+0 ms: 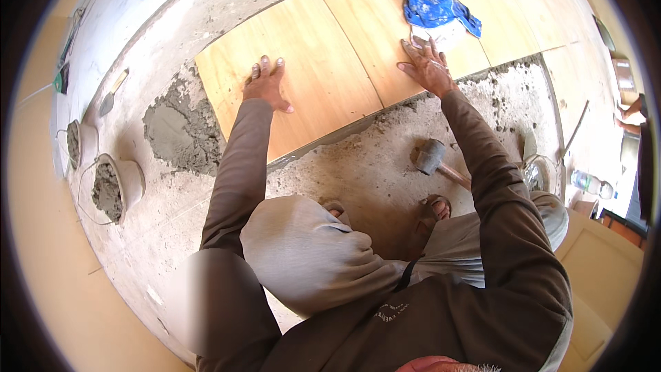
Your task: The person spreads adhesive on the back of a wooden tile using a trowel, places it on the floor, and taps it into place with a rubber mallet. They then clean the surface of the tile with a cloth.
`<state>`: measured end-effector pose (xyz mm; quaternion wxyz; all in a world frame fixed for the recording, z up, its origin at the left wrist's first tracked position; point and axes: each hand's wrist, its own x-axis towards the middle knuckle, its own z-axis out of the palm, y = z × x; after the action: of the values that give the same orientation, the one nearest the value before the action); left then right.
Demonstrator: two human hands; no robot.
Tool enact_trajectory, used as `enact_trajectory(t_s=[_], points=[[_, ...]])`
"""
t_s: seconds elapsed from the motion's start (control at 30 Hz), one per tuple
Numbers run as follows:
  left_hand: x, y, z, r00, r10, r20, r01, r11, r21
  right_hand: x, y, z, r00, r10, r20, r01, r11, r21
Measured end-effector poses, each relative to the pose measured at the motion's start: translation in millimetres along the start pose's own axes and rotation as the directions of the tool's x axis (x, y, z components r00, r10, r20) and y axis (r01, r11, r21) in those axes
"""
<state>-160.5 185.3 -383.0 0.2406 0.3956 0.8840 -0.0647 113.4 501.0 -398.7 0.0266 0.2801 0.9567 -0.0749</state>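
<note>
My left hand (265,84) lies with fingers spread on a wood-look floor tile (313,89), near its left end. Farther right, my right hand (428,67) rests open, fingers spread, on the adjoining wood-look tile (361,17). Its fingertips meet a white patch (451,33) by a crumpled blue cloth (428,3); whether that patch belongs to the cloth I cannot tell. Neither hand grips anything. Wet grey mortar (180,129) spreads beside the left tile's edge. A rubber mallet (430,157) lies on the rough floor between my right forearm and feet.
Two mortar buckets (131,186) (86,143) stand at the left, with a trowel (112,93) beyond them. Another bucket (538,173) sits right of my right arm, near a plastic bottle (592,184). Another person's hand (630,111) shows at the far right.
</note>
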Motion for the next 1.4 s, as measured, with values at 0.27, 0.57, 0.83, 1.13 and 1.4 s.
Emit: enact_trajectory(t_s=[0.27, 0.57, 0.83, 1.13, 1.4], points=[[-5.4, 2.6, -0.3, 1.000, -0.008, 0.005, 0.008, 1.000, -0.023, 5.1, 7.5, 5.1, 1.000, -0.029, -0.012, 0.028, 0.999, -0.047], [2.0, 1.3, -0.5, 1.000, 0.004, -0.006, -0.004, 1.000, 0.011, 13.5, 24.1, 23.8, 0.993, -0.077, -0.089, 0.074, 0.997, -0.037], [-1.8, 1.9, 3.2, 1.000, -0.005, -0.005, 0.005, 1.000, 0.002, 6.6, 14.8, 20.3, 0.997, -0.056, -0.049, 0.053, 0.997, -0.061], [-9.6, 8.5, 4.9, 0.997, -0.002, -0.080, 0.007, 0.998, 0.068, 21.1, 27.3, 29.9, 0.997, -0.072, -0.030, 0.070, 0.995, -0.066], [-33.0, 5.3, 26.5, 0.989, -0.110, -0.099, 0.110, 0.994, 0.003, 33.7, -11.7, -3.9, 0.984, 0.013, 0.177, 0.024, 0.979, -0.203]])
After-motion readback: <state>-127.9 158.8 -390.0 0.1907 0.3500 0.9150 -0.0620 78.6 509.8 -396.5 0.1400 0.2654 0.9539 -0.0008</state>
